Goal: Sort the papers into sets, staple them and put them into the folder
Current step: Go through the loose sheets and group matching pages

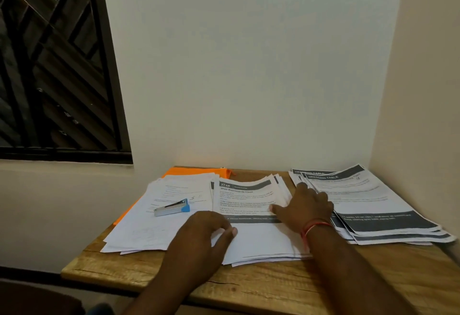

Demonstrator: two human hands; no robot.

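Observation:
Three heaps of printed papers lie on a wooden table (273, 287). The middle stack (249, 195) has a sheet headed "Wipe Baseboards Clean" on top. My left hand (201, 235) rests on that stack's lower left edge, fingers curled against the sheets. My right hand (306, 205) lies flat on its right edge, fingers spread. The right stack (368, 195) is headed "Dressing Table". The left pile (149, 215) of white sheets carries a silver and blue stapler (171, 208). An orange folder (196, 171) lies under the left pile, mostly hidden.
The table stands in a corner, with a white wall behind and another wall close on the right. A dark window with a grille is at upper left. Bare wood shows along the table's front edge.

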